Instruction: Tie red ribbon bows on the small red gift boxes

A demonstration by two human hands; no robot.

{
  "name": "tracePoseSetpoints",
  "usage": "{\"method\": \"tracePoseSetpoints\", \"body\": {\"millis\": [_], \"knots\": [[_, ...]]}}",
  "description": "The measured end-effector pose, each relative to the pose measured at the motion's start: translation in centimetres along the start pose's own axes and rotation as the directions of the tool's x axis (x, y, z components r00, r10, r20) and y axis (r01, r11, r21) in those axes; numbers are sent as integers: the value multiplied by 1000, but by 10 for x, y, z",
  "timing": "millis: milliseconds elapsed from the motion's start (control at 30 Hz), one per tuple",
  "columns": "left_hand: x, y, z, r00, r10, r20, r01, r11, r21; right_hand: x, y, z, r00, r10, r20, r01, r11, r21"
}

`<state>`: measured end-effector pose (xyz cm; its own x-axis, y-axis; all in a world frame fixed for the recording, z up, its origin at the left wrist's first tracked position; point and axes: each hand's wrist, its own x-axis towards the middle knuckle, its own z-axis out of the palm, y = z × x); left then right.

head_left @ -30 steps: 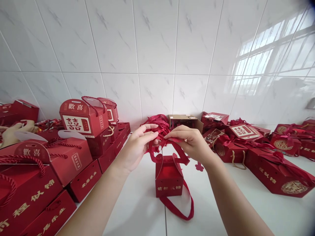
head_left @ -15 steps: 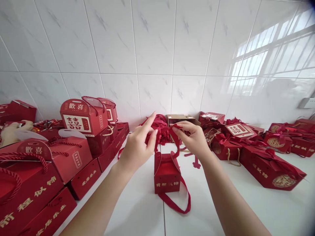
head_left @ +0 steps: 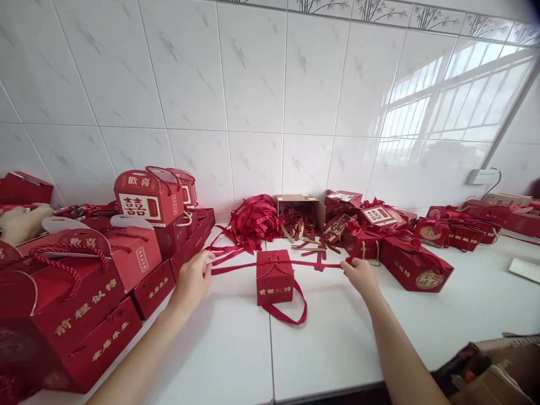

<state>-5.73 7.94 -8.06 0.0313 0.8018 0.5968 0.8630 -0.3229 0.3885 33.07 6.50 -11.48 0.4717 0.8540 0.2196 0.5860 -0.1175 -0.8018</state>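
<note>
A small red gift box (head_left: 275, 281) with gold characters stands upright on the white table, its top flaps folded together. A red ribbon (head_left: 240, 267) runs through the top and is stretched out to both sides. My left hand (head_left: 194, 277) pinches the ribbon's left end, out to the left of the box. On the other side, my right hand (head_left: 360, 274) is closed on the right end. A wide red ribbon loop (head_left: 300, 315) lies on the table at the box's lower right, its far part hidden behind the box.
Red boxes with rope handles (head_left: 147, 197) are stacked at left, where another person's hand (head_left: 25, 222) shows. Behind lie a ribbon pile (head_left: 255, 219) and a cardboard box (head_left: 321, 209) holding red strips. Ribboned boxes (head_left: 415, 264) stand at right; an open carton (head_left: 498, 368) sits lower right.
My hands have moved from close together above the box to wide apart, drawing the ribbon straight. The box's top flaps have come together. The view has shifted, showing more at right.
</note>
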Motion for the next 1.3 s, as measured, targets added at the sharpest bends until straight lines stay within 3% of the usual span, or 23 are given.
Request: {"method": "tracePoseSetpoints", "body": {"millis": [100,200,267,333,400,500,633,733,800,967,1133,1300], "knots": [[-7,-5,13,977,-104,189,126,986,-108,-4,14,5,1000,-25,15,25,1000,16],[-5,9,19,963,-177,204,217,956,-196,-6,9,13,992,-57,-108,60,998,21],[0,24,22,961,-176,212,229,938,-260,-9,-3,19,976,-144,-161,154,987,48],[6,40,24,950,-169,262,257,901,-351,-13,-20,26,955,-288,-73,296,945,140],[11,56,27,932,-159,325,299,844,-445,-18,-39,36,913,-392,114,347,892,291],[17,73,31,897,-131,421,369,747,-553,-20,-66,50,867,-407,289,243,850,467],[18,79,37,840,-71,538,473,584,-660,-15,-82,61,821,-397,410,106,812,574],[12,77,43,836,-69,544,496,517,-698,-17,-78,64,751,-442,490,37,770,637],[7,76,46,835,-88,543,510,495,-704,-21,-73,64,720,-482,499,57,758,650],[0,78,45,838,-82,540,511,466,-723,-31,-68,64,698,-570,433,253,762,596],[-3,79,42,825,-61,562,527,443,-725,-34,-72,61,661,-625,416,287,722,629],[-5,82,42,819,-31,573,506,512,-695,-36,-72,59,621,-679,392,383,699,603]]}}
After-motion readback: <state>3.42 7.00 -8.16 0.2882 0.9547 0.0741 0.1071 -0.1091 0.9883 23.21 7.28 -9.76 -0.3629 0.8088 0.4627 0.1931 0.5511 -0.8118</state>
